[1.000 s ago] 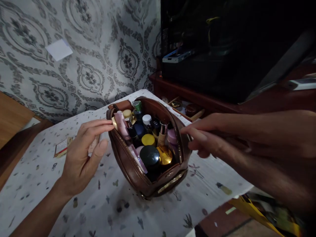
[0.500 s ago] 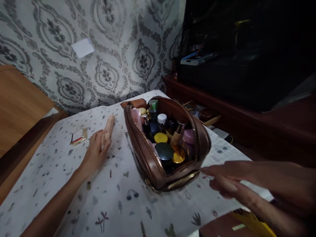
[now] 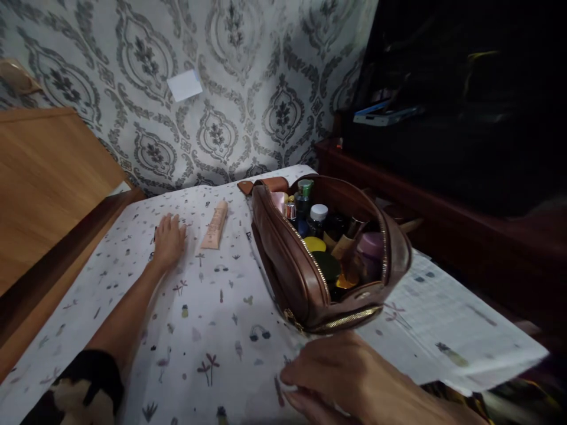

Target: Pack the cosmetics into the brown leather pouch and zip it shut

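My left hand (image 3: 168, 241) lies over a small flat packet on the cloth, its fingers curled down and hiding nearly all of it. Just right of that hand a beige squeeze tube (image 3: 215, 226) lies untouched. In the foreground my right hand (image 3: 341, 378) has thumb and fingers pinched together; a bit of white shows at the fingertips, too little to name. Beyond it stands a brown toiletry bag (image 3: 290, 260), unzipped, holding several bottles and jars. Among them are a white-capped bottle (image 3: 318, 215), a yellow lid (image 3: 315, 244) and a purple-lidded jar (image 3: 371, 247).
A white printed cloth (image 3: 212, 330) covers the table. Wooden furniture (image 3: 53, 177) borders it on the left, and a patterned wall (image 3: 248, 118) rises behind. At the right is a dark red cabinet (image 3: 443, 218) with a large black screen (image 3: 465, 130) above.
My left hand has let go of the squeeze tube and moved left onto the small packet. My right hand has come from the right side to the front of the bag. The view has shifted left.
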Motion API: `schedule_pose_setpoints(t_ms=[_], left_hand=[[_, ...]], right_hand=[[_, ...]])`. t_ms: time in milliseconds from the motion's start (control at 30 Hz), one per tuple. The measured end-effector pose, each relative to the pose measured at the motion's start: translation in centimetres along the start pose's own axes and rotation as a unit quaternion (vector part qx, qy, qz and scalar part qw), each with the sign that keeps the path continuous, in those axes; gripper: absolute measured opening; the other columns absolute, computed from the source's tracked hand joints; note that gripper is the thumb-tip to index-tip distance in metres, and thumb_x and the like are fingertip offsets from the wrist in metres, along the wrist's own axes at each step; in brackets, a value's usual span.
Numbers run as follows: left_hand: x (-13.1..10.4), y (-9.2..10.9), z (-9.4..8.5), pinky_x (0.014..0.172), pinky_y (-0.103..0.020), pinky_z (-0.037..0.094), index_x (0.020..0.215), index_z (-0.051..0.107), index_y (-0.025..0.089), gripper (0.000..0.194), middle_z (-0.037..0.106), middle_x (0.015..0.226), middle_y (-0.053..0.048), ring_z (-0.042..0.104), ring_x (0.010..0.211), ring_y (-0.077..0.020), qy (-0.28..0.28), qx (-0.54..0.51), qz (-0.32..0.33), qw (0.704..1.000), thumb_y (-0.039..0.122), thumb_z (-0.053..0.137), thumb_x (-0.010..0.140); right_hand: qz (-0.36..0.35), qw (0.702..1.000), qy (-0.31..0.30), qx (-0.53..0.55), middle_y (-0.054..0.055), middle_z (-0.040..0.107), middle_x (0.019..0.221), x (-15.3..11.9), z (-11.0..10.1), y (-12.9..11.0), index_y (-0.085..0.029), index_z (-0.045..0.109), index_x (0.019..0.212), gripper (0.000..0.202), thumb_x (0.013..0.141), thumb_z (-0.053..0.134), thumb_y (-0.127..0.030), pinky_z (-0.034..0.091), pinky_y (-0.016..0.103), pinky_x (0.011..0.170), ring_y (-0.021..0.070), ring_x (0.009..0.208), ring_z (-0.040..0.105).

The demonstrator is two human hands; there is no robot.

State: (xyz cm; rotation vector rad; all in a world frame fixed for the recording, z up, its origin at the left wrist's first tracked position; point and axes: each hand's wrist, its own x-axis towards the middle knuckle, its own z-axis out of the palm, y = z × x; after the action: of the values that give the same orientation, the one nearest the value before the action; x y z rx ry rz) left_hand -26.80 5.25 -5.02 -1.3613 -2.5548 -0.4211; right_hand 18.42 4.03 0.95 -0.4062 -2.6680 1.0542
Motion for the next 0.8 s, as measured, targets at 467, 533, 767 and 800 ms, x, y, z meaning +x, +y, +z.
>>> schedule_pose_setpoints(t_ms=[467,533,767,800], left_hand=[[2.1,-5.4,-0.9,0.107,-0.053,0.042,0.135,0.054,0.008,0.065,0.052,0.133,-0.027,0.046,0.130,-0.0422,-0.005,0.029,-0.024,0.999,0.058,0.053,0.092],[1.4,-4.9,-1.3,0.107,-0.055,0.041,0.130,0.055,0.008,0.063,0.049,0.134,-0.027,0.043,0.130,-0.0433,0.025,0.038,-0.023,0.999,0.058,0.059,0.090],[-2.5,-4.5,-3.6,0.097,-0.042,0.045,0.100,0.059,0.020,0.028,0.060,0.112,-0.012,0.053,0.113,-0.0305,0.060,-0.033,0.065,0.996,0.047,0.055,0.097],[-3.0,-4.7,-3.7,0.095,-0.040,0.046,0.095,0.059,0.021,0.028,0.062,0.105,-0.010,0.056,0.108,-0.0287,0.054,-0.054,0.073,0.994,0.048,0.050,0.099]], right_hand=[[0.028,0.989,-0.018,0.144,-0.002,0.062,0.063,13.3,4.7,-3.3,-0.014,0.069,0.076,0.022,0.093,0.055,-0.013,0.036,0.020,0.060,0.0084,0.056,0.055],[0.055,0.984,-0.008,0.168,0.000,0.065,0.067,15.1,6.2,-3.1,-0.014,0.070,0.080,0.019,0.092,0.055,-0.012,0.039,0.019,0.059,0.0092,0.058,0.059],[0.109,0.947,0.066,0.296,0.002,0.067,0.071,17.1,10.7,0.3,-0.014,0.067,0.090,0.016,0.094,0.052,-0.020,0.043,0.019,0.054,0.0104,0.057,0.061],[0.105,0.945,0.067,0.303,0.002,0.066,0.071,17.1,10.9,0.7,-0.014,0.066,0.090,0.015,0.093,0.053,-0.022,0.043,0.019,0.054,0.0102,0.056,0.060]])
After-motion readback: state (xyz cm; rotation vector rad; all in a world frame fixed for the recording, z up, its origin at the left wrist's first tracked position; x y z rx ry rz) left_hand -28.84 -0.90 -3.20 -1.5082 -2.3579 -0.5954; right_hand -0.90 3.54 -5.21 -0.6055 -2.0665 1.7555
